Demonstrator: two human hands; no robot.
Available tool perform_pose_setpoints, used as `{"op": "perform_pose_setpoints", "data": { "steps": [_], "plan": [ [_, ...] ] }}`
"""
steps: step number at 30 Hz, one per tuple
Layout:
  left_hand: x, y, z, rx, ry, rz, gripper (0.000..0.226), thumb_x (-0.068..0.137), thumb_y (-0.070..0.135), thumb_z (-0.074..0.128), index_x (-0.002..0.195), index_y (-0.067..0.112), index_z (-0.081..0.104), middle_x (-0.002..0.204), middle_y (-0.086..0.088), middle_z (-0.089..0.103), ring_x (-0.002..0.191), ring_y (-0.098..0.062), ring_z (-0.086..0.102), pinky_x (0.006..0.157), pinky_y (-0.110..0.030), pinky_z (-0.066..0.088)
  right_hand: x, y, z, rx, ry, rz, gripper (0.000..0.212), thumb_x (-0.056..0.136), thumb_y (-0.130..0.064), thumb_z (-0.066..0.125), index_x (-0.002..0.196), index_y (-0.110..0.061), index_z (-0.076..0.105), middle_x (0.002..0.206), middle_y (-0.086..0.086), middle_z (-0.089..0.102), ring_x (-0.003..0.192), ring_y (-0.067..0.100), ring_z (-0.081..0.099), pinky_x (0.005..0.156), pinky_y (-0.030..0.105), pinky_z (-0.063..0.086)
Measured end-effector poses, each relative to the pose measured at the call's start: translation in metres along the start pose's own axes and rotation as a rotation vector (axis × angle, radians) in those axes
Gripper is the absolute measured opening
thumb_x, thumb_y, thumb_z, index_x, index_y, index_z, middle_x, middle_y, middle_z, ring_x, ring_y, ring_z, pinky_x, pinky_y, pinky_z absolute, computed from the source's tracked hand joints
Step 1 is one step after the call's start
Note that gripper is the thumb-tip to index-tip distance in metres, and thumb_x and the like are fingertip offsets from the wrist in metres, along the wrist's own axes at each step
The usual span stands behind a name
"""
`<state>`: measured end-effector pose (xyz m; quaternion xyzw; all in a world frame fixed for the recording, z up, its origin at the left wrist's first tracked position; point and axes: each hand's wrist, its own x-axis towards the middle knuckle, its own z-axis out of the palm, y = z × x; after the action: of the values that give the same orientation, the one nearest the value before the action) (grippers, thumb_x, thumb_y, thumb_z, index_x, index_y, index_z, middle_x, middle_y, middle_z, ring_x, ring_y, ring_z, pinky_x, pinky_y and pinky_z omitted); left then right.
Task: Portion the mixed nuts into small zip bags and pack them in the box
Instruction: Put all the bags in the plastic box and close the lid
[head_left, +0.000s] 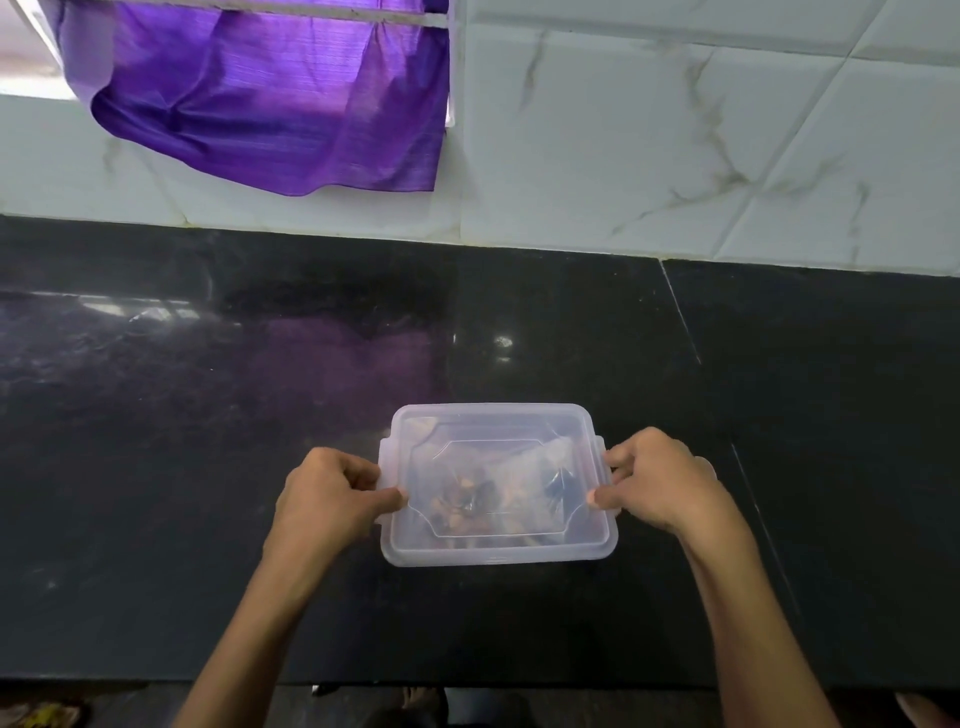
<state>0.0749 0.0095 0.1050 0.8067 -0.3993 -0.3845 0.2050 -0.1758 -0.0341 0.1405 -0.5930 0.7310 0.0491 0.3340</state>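
Note:
A translucent plastic box (496, 551) with its lid on stands on the black counter, near the front edge. Through the lid I see small bags of mixed nuts (483, 501) lying inside. My left hand (332, 496) grips the box's left side, thumb on the lid and fingers curled over the side latch. My right hand (657, 480) grips the right side the same way, thumb on the lid's edge.
The black stone counter (208, 467) stretches left and right of the box, with a seam on the right. A white marbled tile wall (675, 156) rises behind it. A purple curtain (270, 104) hangs at the upper left.

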Motion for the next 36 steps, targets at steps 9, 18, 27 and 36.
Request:
{"op": "perform_pose_setpoints", "data": {
  "steps": [9, 18, 27, 36],
  "plan": [
    [-0.014, -0.024, 0.019, -0.413, 0.08, 0.096, 0.037, 0.082, 0.029, 0.072, 0.114, 0.014, 0.063, 0.105, -0.003, 0.068, 0.09, -0.014, 0.065, 0.07, -0.025, 0.05, -0.015, -0.018, 0.04, -0.428, 0.338, -0.114, 0.043, 0.093, -0.02, 0.051, 0.135, -0.012, 0.045, 0.143, 0.008, 0.037, 0.133, 0.026, 0.035, 0.106, 0.035, 0.033],
    [-0.008, -0.033, 0.028, -0.966, -0.405, -0.403, 0.036, 0.083, 0.045, 0.06, 0.1, 0.013, 0.065, 0.1, -0.003, 0.07, 0.094, -0.014, 0.058, 0.106, -0.034, 0.03, -0.022, -0.016, 0.12, -0.194, 0.545, -0.53, 0.048, 0.094, -0.036, 0.032, 0.132, -0.015, 0.054, 0.136, -0.002, 0.054, 0.128, 0.019, 0.05, 0.106, 0.039, 0.031],
    [-0.017, -0.029, 0.036, -0.939, 0.115, -0.038, 0.026, 0.082, 0.014, 0.071, 0.107, 0.01, 0.065, 0.094, -0.004, 0.073, 0.085, -0.015, 0.071, 0.074, -0.031, 0.058, -0.016, -0.013, 0.126, -0.198, 0.674, -0.573, 0.048, 0.091, -0.031, 0.034, 0.131, -0.016, 0.055, 0.134, -0.002, 0.055, 0.126, 0.019, 0.05, 0.105, 0.043, 0.036],
    [-0.02, -0.031, 0.051, -0.5, 0.305, 0.283, 0.054, 0.082, 0.015, 0.072, 0.132, 0.011, 0.053, 0.064, 0.039, 0.061, 0.065, 0.019, 0.059, 0.059, -0.002, 0.046, -0.01, -0.012, 0.131, -0.185, 0.751, -0.6, 0.046, 0.091, -0.029, 0.035, 0.13, -0.014, 0.055, 0.133, -0.001, 0.056, 0.126, 0.02, 0.051, 0.104, 0.045, 0.04]
  ]
}}
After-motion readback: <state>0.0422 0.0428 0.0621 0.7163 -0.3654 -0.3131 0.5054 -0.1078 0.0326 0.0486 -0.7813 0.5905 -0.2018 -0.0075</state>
